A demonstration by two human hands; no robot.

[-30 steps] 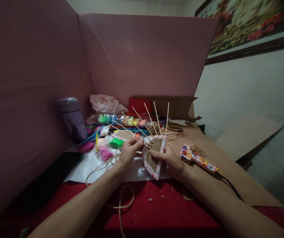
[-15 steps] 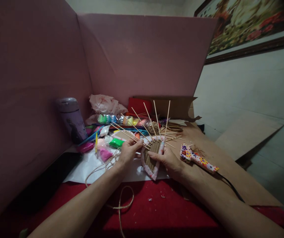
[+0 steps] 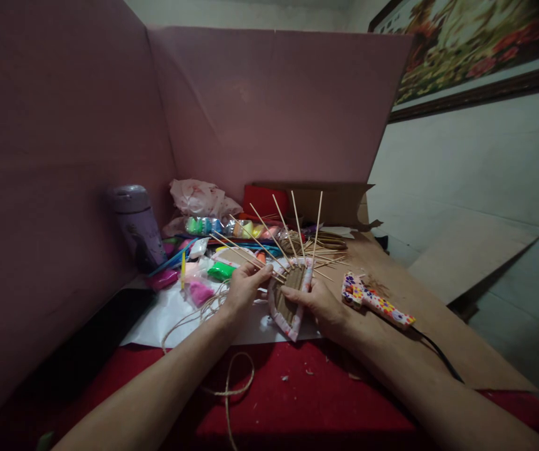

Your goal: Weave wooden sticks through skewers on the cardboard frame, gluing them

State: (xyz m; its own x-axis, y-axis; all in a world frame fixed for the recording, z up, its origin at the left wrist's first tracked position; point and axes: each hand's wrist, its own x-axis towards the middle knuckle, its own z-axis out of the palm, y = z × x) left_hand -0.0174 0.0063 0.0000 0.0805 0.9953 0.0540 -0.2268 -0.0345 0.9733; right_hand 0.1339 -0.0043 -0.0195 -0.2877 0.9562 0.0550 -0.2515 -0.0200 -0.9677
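A half-round cardboard piece (image 3: 289, 308) with a pink-and-white patterned fabric edge is held up over the table. Several thin wooden sticks (image 3: 296, 220) fan out from its curved side. My right hand (image 3: 324, 308) grips the piece at its right edge, thumb across the ribbed face. At the left end of the fan, my left hand (image 3: 247, 289) is closed on a wooden stick (image 3: 237, 250), thumb and fingers by the cardboard's edge. Behind the left hand lies another fabric-edged cardboard piece (image 3: 235, 256). Jute twine (image 3: 227, 393) loops below and beside the left forearm.
A flower-patterned hot glue gun (image 3: 378, 304) rests on brown cardboard (image 3: 457, 351) at right, its cord trailing forward. Loose sticks (image 3: 328, 258), bagged coloured clay (image 3: 221, 270) and a purple tumbler (image 3: 138, 232) stand behind. A dark flat object (image 3: 91, 341) lies left on the red cloth (image 3: 293, 401).
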